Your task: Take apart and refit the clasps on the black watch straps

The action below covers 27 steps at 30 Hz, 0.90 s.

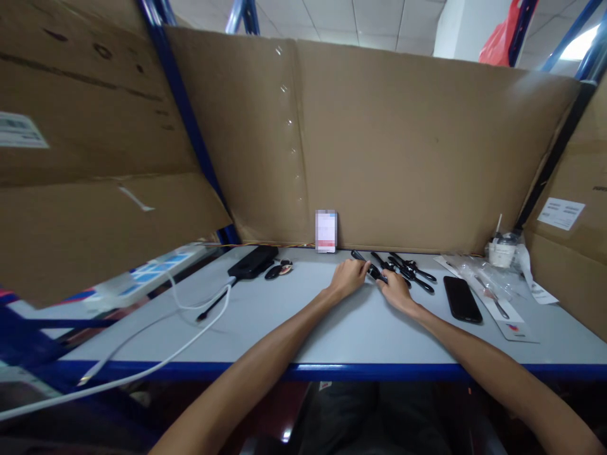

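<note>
Both my hands meet at the far middle of the pale table point(284, 322). My left hand point(348, 277) and my right hand point(394, 288) have their fingers curled around one small black tool point(374, 272), held between them just above the table. Several more black tools point(410, 270) lie in a loose row just behind and to the right of my right hand.
A black phone point(462, 299) lies right of my hands, with clear plastic bags point(478, 278) and a small white jar point(501, 251) beyond. A black box point(253, 261), white cables point(190, 316) and a power strip point(142, 278) sit left. Cardboard walls point(403, 145) enclose the table.
</note>
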{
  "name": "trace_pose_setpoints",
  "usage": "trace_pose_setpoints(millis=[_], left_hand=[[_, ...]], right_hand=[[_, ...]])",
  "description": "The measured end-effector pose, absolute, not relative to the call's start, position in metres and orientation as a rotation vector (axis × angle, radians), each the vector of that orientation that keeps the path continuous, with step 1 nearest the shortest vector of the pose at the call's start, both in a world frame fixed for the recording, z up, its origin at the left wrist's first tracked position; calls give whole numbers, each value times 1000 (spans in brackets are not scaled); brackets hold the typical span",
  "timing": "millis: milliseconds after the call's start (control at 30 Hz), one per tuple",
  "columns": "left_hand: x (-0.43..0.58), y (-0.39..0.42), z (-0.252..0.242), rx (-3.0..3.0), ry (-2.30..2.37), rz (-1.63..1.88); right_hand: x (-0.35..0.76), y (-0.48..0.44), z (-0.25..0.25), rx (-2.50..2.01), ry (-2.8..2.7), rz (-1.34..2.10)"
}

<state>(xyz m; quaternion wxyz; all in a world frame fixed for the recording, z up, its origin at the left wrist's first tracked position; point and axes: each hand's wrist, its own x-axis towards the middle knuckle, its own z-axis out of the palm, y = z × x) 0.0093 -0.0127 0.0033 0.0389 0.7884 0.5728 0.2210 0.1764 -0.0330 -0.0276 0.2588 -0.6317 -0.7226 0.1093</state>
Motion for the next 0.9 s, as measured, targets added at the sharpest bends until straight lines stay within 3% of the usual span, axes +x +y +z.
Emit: trace_pose_setpoints(millis=[900], left_hand=[[10, 4, -12, 2201, 1347, 839]], right_hand=[[176, -34, -28, -1702, -1959, 311]])
